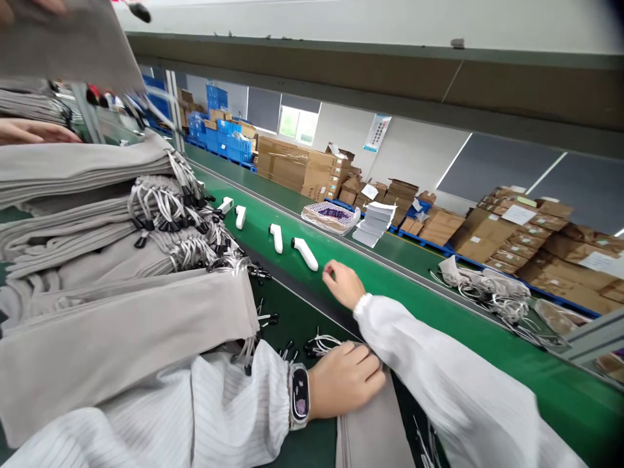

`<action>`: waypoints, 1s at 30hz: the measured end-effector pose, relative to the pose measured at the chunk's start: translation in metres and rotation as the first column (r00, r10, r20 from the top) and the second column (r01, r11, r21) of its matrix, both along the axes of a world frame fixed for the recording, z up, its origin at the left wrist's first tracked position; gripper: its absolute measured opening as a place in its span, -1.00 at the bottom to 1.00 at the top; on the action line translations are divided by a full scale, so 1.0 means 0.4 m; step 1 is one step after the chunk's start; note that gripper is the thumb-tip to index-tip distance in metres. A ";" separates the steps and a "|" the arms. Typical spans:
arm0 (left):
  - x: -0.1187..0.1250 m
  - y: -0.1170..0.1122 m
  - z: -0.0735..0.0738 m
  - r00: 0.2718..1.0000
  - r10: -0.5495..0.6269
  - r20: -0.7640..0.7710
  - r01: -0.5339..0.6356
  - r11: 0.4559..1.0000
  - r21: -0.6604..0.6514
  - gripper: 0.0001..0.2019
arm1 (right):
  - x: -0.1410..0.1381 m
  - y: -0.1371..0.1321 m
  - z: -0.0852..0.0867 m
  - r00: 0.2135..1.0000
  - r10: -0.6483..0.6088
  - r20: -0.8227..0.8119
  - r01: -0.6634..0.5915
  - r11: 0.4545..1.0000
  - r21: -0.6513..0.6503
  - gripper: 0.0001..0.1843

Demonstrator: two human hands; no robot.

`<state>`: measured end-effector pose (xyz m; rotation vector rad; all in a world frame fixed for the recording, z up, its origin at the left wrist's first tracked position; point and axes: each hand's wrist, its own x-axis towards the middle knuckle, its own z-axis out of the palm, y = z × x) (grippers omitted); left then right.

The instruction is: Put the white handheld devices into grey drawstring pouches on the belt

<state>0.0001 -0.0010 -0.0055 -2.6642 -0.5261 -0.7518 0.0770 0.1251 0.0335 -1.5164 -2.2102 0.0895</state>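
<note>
My left hand point(344, 380), with a watch on its wrist, lies flat on a grey fabric pouch point(373, 426) at the table's near edge, fingers together beside loose white drawstring cords point(322, 343). My right hand point(344, 283) rests on the green conveyor belt point(439, 305), fingers loosely apart and holding nothing. It sits just behind the nearest white handheld device point(305, 253). Several more white devices point(276, 238) lie in a row further along the belt.
Tall stacks of grey drawstring pouches point(97, 260) fill the left. Another person's hand point(29, 132) rests on a far stack. Across the belt lie a stack of paper point(374, 224), a bagged bundle point(331, 216), a heap of cords point(487, 289) and cardboard boxes point(526, 240).
</note>
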 end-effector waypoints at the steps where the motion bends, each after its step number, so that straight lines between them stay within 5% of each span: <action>1: 0.001 0.002 -0.005 1.000 -0.010 0.007 0.010 1.000 0.009 -0.85 | -0.035 0.040 0.002 0.998 -0.049 0.043 0.050 0.998 -0.033 -0.81; 5: 0.008 0.013 -0.037 0.997 -0.066 0.050 0.066 0.998 -0.008 -0.86 | -0.133 0.170 -0.017 0.977 -0.211 0.035 0.214 0.968 -0.131 -0.51; 8: 0.008 0.019 -0.051 0.992 -0.082 0.095 0.088 0.995 -0.056 -0.86 | -0.144 0.220 -0.042 0.968 -0.247 -0.039 0.233 0.949 -0.211 -0.56; 12: 0.000 0.019 -0.035 0.998 -0.043 0.050 0.050 0.988 -0.148 -0.81 | -0.076 0.211 -0.052 0.953 -0.244 -0.181 0.183 0.936 -0.300 -0.49; 15: -0.006 0.014 -0.011 0.993 0.064 0.095 -0.028 0.940 -0.341 -0.79 | 0.026 0.136 -0.022 0.922 -0.243 -0.301 0.133 0.930 -0.343 -0.37; 17: -0.008 0.012 0.001 0.981 0.109 0.157 -0.022 0.879 -0.477 -0.79 | 0.104 0.053 0.014 0.831 -0.197 -0.521 -0.004 0.934 -0.358 -0.29; 20: -0.007 0.013 0.012 0.958 0.115 0.265 0.075 0.786 -0.614 -0.81 | 0.197 -0.089 0.072 0.451 -0.103 -0.887 -0.327 0.905 -0.271 -0.07; 22: -0.005 0.015 0.015 0.937 0.114 0.329 0.148 0.725 -0.673 -0.80 | 0.229 -0.165 0.095 0.261 -0.109 -0.959 -0.423 0.880 -0.215 0.06; 26: 0.000 0.014 0.025 0.898 0.127 0.421 0.237 0.666 -0.708 -0.79 | 0.245 -0.226 0.094 0.156 -0.178 -0.972 -0.437 0.870 -0.229 0.11; 30: 0.005 0.002 0.040 0.877 0.133 0.461 0.267 0.663 -0.700 -0.80 | 0.256 -0.217 0.075 0.113 -0.192 -0.975 -0.460 0.859 -0.223 -0.14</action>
